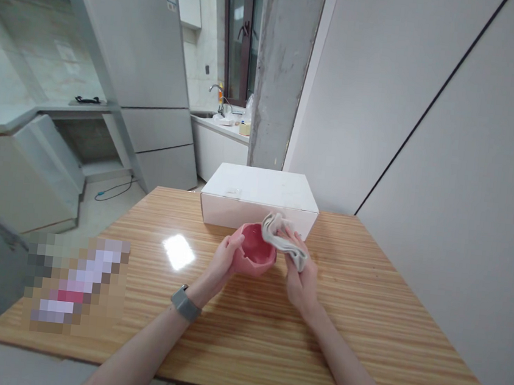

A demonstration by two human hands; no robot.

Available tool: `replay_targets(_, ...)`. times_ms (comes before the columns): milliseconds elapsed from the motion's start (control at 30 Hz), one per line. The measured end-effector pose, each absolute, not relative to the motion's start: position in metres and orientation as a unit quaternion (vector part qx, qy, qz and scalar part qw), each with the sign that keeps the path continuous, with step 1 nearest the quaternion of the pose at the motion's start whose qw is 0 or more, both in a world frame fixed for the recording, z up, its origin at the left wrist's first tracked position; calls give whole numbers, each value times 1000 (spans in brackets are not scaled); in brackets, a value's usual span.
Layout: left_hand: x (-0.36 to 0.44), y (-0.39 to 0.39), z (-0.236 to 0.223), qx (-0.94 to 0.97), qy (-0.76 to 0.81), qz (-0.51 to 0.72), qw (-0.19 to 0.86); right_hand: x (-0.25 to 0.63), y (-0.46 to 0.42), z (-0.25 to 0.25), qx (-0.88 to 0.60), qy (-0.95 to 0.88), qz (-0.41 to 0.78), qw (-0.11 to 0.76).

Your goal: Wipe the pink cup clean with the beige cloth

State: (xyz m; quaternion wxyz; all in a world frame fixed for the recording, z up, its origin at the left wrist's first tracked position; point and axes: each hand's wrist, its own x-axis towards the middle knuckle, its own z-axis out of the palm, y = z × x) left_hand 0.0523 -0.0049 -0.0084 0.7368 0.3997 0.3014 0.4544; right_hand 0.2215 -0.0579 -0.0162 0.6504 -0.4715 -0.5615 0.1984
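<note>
A pink bowl (pixel 255 270) with an uneven rim is tilted so that its hollow inside faces me. My left hand (pixel 224 261) grips it by the left side, with the thumb at the rim and the other fingers hidden behind it. In my right hand (pixel 303 277) is a folded pale grey cloth (pixel 286 240), held against or very near the bowl's right rim; whether it touches I cannot tell. Both hands are over the middle of the wooden table (pixel 363 314).
Behind the bowl a closed white box (pixel 262 187) lies at the table's far edge. A blurred-out patch (pixel 87 279) covers something on the left of the table. A white wall panel (pixel 447 176) rises along the right; a fridge (pixel 130 38) stands farther back on the left.
</note>
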Motion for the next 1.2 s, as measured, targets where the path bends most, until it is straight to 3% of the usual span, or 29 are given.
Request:
replay_targets(67,51,-7,-7,359,246,439,786,221,-52,-17,-485,-395,293,723)
replay_targets(133,51,-9,-8,329,221,404,825,221,-48,-15,-477,-332,354,733)
replay_targets(333,55,-11,-16,343,271,352,828,212,-58,-7,-370,-284,619,631)
replay_targets(600,56,-12,-13,374,280,324,823,208,-53,-15,-424,-313,542,654)
replay_targets(767,61,-11,-17,338,312,375,805,202,-50,-32,-447,-347,454,688)
replay_targets(933,65,-12,-20,321,233,431,811,180,-55,-41,-454,-358,368,729)
replay_targets(1067,62,-8,-20,341,298,348,821,186,-54,-34,-471,-366,313,739)
replay_targets(1200,53,-4,-22,402,311,260,821,210,-49,-26,-466,-359,411,697)
